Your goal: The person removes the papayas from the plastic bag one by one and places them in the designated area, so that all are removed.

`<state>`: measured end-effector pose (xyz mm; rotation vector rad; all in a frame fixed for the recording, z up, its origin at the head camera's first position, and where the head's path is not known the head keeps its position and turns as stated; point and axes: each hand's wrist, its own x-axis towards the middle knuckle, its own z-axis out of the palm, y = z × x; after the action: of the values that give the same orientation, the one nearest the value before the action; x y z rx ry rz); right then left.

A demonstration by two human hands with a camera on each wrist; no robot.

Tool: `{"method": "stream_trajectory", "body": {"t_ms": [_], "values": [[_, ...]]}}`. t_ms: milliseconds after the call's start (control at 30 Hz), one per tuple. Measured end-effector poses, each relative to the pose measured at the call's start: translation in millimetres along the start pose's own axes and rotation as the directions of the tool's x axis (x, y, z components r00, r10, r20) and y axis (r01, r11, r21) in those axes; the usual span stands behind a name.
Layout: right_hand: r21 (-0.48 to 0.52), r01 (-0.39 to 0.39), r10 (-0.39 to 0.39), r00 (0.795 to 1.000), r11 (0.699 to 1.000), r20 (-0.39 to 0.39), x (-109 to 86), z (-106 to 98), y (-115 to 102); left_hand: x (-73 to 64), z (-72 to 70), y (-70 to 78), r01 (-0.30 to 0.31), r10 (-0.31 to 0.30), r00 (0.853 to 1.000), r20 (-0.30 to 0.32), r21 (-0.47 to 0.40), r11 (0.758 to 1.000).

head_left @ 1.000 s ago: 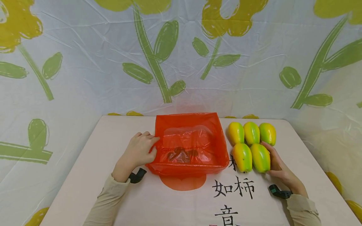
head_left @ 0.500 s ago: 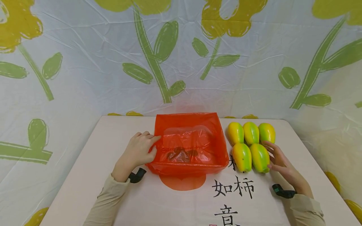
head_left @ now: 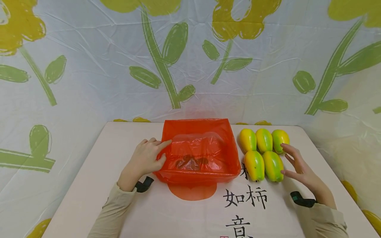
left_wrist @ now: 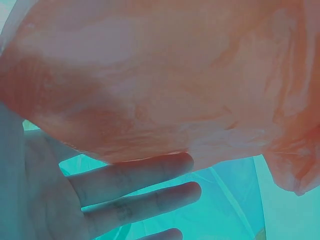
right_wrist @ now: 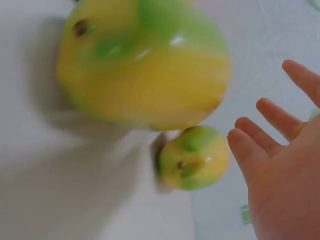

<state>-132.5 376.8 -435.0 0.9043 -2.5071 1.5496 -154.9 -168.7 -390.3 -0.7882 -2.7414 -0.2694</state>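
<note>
An open red plastic bag [head_left: 197, 178] stands in the middle of the table. Its left rim meets my left hand [head_left: 146, 158], whose index finger reaches straight over the edge and whose thumb lies against the red film. In the left wrist view, straight fingers [left_wrist: 145, 197] show below the bag [left_wrist: 150, 90], which hides part of the hand. To the bag's right, several yellow-green papaya-like fruits [head_left: 274, 166] sit in two rows. My right hand [head_left: 306, 173] is beside their right end, fingers spread and holding nothing; the fruits [right_wrist: 145, 65] also show in the right wrist view.
The fruits stand close together near the bag's right wall. Black brushed characters [head_left: 245, 198] are printed on the pale table cover [head_left: 166, 218]. Behind the table hangs a flower-patterned curtain [head_left: 113, 43]. A black wrist device [head_left: 302, 199] is on the right wrist.
My right hand has drawn back to the right from the near right fruit, with its fingers spreading. The left index finger has extended slightly farther over the bag's rim. Bag and fruits have hardly moved.
</note>
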Motion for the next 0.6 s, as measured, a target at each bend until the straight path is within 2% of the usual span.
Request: {"method": "stream_trajectory", "body": {"t_ms": [167, 400, 500, 600], "values": [[-0.137, 0.011, -0.018, 0.999, 0.99, -0.048, 11.2, 0, -14, 0.2, -0.8, -0.7, 0.021, -0.021, 1.0, 0.001, -0.006, 1.0], [-0.272, 0.02, -0.06, 0.989, 0.962, -0.138, 27.6, 3, -39, 0.2, -0.3, -1.6, 0.045, -0.045, 0.999, 0.002, -0.015, 0.999], [-0.319, 0.015, -0.077, 0.98, 0.948, -0.184, 35.3, 6, -52, 0.2, 0.1, -2.0, 0.041, -0.041, 0.999, -0.029, -0.017, 0.999], [-0.371, 0.005, -0.096, 0.969, 0.929, -0.227, 41.9, 10, -65, 0.6, 0.6, -2.6, 0.026, -0.029, 0.995, -0.091, -0.025, 0.999]]}}
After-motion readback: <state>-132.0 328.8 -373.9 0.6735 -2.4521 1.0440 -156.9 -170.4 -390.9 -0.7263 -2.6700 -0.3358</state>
